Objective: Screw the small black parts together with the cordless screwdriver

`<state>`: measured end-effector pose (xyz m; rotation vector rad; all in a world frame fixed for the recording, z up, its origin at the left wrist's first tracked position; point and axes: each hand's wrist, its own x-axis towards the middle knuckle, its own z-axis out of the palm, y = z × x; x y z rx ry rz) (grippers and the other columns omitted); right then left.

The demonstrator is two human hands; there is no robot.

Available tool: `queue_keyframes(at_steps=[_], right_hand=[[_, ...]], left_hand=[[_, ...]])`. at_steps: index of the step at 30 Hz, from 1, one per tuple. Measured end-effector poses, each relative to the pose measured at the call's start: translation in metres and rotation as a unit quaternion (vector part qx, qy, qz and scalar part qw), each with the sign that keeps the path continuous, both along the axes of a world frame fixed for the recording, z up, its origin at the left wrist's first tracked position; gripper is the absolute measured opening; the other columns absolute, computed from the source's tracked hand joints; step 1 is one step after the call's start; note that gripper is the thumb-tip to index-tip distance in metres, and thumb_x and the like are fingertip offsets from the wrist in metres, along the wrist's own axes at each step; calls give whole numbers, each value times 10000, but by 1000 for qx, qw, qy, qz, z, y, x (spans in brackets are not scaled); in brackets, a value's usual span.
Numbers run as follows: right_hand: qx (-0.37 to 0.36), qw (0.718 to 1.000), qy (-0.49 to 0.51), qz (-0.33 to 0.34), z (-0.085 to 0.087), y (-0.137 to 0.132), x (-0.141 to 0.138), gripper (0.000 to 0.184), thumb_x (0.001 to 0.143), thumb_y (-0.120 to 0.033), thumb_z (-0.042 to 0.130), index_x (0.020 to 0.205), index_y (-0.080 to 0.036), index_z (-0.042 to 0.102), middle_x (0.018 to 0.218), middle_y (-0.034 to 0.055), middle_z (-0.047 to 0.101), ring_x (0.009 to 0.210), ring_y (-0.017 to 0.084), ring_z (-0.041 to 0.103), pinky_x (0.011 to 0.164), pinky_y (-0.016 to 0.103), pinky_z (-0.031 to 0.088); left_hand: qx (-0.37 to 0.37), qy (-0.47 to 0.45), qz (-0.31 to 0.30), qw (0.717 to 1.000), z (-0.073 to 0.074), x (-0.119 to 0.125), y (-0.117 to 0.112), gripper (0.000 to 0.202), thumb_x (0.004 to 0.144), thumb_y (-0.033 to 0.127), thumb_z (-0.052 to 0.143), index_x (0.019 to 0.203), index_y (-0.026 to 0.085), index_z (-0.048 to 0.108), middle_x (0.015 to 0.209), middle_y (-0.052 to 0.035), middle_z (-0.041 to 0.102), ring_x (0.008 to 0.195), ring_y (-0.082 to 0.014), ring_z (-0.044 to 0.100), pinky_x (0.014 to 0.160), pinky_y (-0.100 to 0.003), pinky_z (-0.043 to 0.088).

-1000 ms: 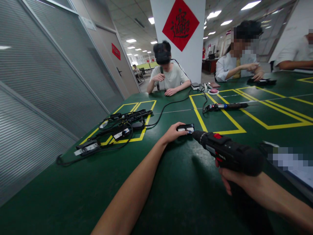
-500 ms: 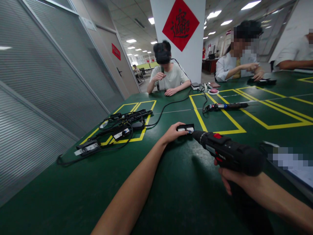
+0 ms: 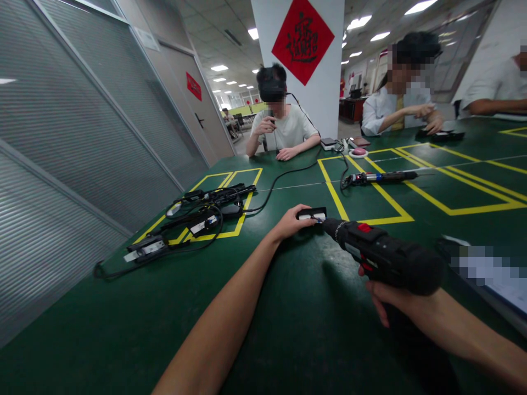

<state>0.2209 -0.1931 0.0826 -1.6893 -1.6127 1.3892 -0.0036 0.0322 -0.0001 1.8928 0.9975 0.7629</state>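
On the green table, my left hand is closed on a small black block with a white face, gripping its left end. My right hand wraps round the handle of a black cordless drill with red switches. Its chuck points away to the left, and the tip meets or nearly meets the white face near the block's right end; the exact contact is too small to make out. Most of the drill's lower handle lies in dark shadow.
Black power strips and cables lie inside yellow tape at the left. A soldering-iron-like tool rests beyond my right hand. A dark-edged tablet or clipboard, partly blurred out, lies at the right. Across the table a person and another person work.
Both my hands, the block and the drill stay in place; the view shifts very slightly. The person opposite has raised a hand a little.
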Motion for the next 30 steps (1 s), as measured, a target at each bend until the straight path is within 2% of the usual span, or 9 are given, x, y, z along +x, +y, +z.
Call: queue_keyframes(at_steps=[10,18,30], right_hand=[[6,1000,1,-7,-2,-2,0,452,894,-521,429,583,-224,567,619,15,607,607,175,546,648,366,411],[9,1000,-1,-6,5,-2,-3,429,884,-501,443,579,-223,562,607,2,583,597,162,554,632,340,433],[3,1000,-1,-7,0,-1,-2,453,873,-527,454,561,-221,573,595,4,579,575,151,538,623,338,441]], left_hand=[[-4,-6,0,1000,2,0,-2,528,702,399,711,1147,151,571,968,-46,657,786,-136,596,698,-244,466],[-5,-11,1,1000,0,1,1,549,692,400,720,1155,145,571,1010,-52,655,833,-145,607,748,-254,481],[7,-15,-4,1000,-1,0,1,540,693,389,724,1154,150,575,1005,-50,647,863,-154,599,771,-268,480]])
